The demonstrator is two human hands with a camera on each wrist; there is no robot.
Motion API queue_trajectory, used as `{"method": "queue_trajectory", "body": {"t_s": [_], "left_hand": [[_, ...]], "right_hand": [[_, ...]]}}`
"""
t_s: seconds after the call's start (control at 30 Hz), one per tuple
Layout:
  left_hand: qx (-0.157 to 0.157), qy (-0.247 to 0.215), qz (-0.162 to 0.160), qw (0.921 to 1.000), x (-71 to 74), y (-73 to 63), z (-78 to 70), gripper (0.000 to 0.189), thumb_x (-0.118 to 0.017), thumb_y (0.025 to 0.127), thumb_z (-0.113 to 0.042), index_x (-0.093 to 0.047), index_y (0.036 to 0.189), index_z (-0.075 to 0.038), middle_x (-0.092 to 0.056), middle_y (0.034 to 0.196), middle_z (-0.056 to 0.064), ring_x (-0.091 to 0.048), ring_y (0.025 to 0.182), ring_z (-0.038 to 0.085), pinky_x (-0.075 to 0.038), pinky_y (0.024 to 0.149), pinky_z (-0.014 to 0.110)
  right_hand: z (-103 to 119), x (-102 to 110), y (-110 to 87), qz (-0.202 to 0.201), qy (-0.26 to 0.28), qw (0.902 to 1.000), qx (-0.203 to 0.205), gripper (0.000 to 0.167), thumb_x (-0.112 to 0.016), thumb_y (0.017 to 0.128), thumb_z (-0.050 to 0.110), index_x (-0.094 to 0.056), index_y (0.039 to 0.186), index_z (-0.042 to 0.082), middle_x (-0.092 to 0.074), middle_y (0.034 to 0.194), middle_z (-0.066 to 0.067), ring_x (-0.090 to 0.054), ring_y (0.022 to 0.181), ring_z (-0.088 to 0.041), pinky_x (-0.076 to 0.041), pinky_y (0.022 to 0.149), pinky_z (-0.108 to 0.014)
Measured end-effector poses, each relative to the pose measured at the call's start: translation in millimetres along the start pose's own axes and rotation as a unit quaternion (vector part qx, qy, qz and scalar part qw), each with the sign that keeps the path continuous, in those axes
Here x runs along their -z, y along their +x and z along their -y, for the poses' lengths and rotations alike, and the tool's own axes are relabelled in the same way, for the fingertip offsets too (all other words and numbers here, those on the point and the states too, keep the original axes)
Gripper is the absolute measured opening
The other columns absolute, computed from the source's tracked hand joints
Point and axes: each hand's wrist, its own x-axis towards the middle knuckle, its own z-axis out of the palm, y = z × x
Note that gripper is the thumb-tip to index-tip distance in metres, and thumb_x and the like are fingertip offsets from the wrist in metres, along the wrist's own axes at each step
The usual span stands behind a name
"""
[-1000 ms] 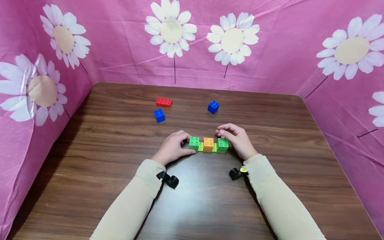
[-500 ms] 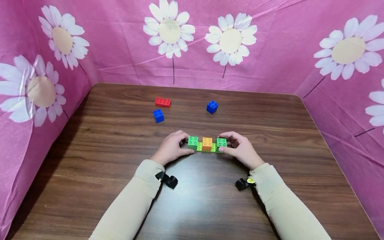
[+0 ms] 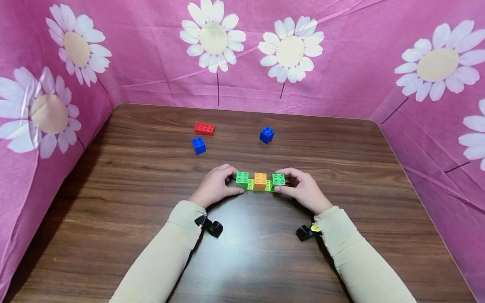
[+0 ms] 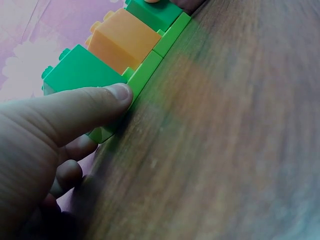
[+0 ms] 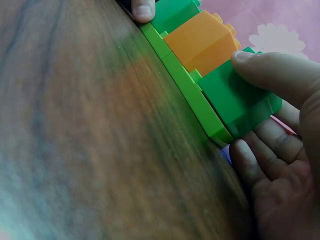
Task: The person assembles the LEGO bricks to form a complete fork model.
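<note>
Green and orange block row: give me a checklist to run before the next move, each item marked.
1. Left hand steadying the left green block: ok, gripping it.
2. Right hand gripping the right green block: ok.
3. Orange block on the light green base, between the green ones: ok.
4. Right green block fully pressed down: cannot tell.
5. Red block and two blue blocks clear of both hands: ok.
6. A hand free to fetch another: not ok, both are occupied.
</note>
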Motion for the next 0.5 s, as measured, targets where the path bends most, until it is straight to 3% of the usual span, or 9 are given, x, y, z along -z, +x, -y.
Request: {"method": "queue_trajectory", "body": {"t_s": [0.5], "left_hand": [[0.012,-0.031,0.029,0.9990,9.1,-1.1,-3.0,0.037,-0.088,0.078,-0.026,-0.069,0.109,-0.015,-0.062,0.102,-0.004,-0.055,0.090,0.015,-0.048,0.079,0.031]], "right_hand": [[2.1,-0.1,-0.2,0.001,-0.001,1.0000,-0.002,0.040,-0.083,0.083,0.014,-0.069,0.120,0.008,-0.071,0.110,-0.011,-0.066,0.093,-0.018,-0.054,0.077,-0.023]]}}
